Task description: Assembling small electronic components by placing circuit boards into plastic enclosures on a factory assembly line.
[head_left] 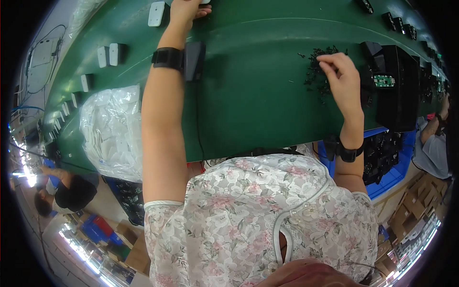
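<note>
My left hand reaches to the far edge of the view, partly cut off. Its fingers curl round a white piece, of which only a sliver shows. Just left of that hand stands a white-faced case with small holes. My right hand is over a scattered pile of small black screws. Its thumb and forefinger are pinched together; whatever is between them is too small to make out. Right of this hand a small green circuit board rests against a black box.
A clear plastic bag of white parts lies on the green table at left. More white-faced cases line the far left. A black wedge-shaped stand with a cable is beside my left forearm. A blue bin holds black parts.
</note>
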A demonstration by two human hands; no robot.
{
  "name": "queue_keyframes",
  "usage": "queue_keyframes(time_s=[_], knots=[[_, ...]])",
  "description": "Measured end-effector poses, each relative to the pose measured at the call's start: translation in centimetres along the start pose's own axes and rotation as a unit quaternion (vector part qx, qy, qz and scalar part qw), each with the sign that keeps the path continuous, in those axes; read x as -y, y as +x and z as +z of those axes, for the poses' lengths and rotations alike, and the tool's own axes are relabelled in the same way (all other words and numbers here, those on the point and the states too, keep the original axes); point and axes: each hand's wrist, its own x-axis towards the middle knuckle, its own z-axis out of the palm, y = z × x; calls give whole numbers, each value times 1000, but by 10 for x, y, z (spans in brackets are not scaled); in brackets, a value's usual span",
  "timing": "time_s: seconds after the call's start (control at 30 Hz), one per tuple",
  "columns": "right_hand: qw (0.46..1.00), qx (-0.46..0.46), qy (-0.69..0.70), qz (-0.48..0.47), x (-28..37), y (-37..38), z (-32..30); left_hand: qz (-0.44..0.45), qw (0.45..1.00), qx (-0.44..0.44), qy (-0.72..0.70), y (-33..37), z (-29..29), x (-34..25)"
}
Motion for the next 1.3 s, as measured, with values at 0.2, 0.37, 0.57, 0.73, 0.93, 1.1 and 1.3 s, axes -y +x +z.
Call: queue_keyframes(time_s=[0.2,0.37,0.57,0.73,0.93,1.1,1.3], knots=[[987,30,-151,-51,23,-16,24,83,962,239,-99,9,-47,19],[981,25,-169,-91,34,-17,36,148,842,-251,455,12,-27,37],[999,0,-30,36,22,-25,37,292,871,-225,325,-160,-33,-31],[997,27,54,40,21,-20,45,300,824,-320,359,-255,-87,12],[993,79,87,-19,30,-8,56,142,745,-436,485,-320,-193,68],[987,144,68,19,31,1,61,88,698,-369,607,-314,-205,77],[984,138,107,-19,39,-3,68,105,699,-356,612,-296,-204,78]])
